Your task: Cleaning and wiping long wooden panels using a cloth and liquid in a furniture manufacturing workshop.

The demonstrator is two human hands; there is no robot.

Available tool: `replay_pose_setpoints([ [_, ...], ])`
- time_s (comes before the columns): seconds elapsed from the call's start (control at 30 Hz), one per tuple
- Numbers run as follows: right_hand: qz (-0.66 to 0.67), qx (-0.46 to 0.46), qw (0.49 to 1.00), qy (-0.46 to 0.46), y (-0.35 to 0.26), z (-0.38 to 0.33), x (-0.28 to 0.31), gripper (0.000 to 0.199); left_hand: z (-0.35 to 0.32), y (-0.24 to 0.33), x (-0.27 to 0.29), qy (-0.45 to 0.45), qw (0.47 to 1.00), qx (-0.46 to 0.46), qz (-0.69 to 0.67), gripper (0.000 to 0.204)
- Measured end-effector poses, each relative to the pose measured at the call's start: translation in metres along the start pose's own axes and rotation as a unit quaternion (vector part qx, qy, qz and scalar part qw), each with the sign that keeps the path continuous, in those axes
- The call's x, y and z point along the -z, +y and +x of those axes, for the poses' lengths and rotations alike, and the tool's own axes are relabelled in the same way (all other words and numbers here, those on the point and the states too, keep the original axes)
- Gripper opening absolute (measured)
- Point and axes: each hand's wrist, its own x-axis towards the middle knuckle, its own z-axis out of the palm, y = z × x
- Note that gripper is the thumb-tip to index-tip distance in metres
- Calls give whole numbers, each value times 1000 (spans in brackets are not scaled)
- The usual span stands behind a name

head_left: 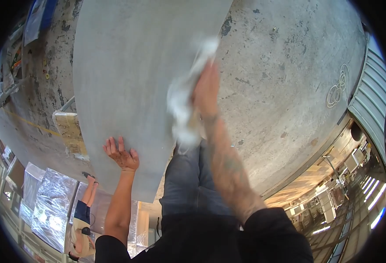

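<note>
A large flat grey panel point(127, 79) stretches away in front of me, raised over the concrete floor. My left hand point(122, 154) rests on its near left part, palm down with the fingers spread. Near the panel's right edge, my right hand point(207, 90) grips a white cloth point(182, 105). Hand and cloth are smeared by motion, and the cloth trails over the panel's surface toward my legs. How the right fingers wrap the cloth is partly hidden.
A worn wooden block or support point(70, 129) shows beside the panel's left edge. Plastic-wrapped stacks point(52, 206) stand at the lower left, with a person point(82, 228) near them. A coiled white cable point(337, 92) lies on the floor at right, before a corrugated metal wall point(370, 96).
</note>
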Motion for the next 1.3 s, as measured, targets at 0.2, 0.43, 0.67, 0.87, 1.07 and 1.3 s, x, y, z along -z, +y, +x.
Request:
replay_pose_setpoints([
  [0.2, 256, 169, 952, 11, -87, 180, 58, 48, 7, 12, -12, 12, 1000, -7, -24, 58],
  [0.43, 127, 139, 982, 26, 79, -76, -1, 45, 17, 22, -16, -1, 999, -10, -31, 58],
  [0.67, 110, 122, 986, 38, -30, 47, 14, 44, 85, 35, 4, 48, 987, 126, -86, 57],
  [0.87, -29, 264, 953, 145, -92, 256, 69, 54, 254, 145, -42, 128, 975, 47, -176, 58],
  [1.07, -256, 336, 898, 123, 60, 0, 8, 51, 281, 173, -43, 100, 982, 162, -12, 53],
  [1.3, 49, 64, 996, 24, 1, 27, 5, 42, 274, 155, -39, 82, 982, 168, 8, 55],
])
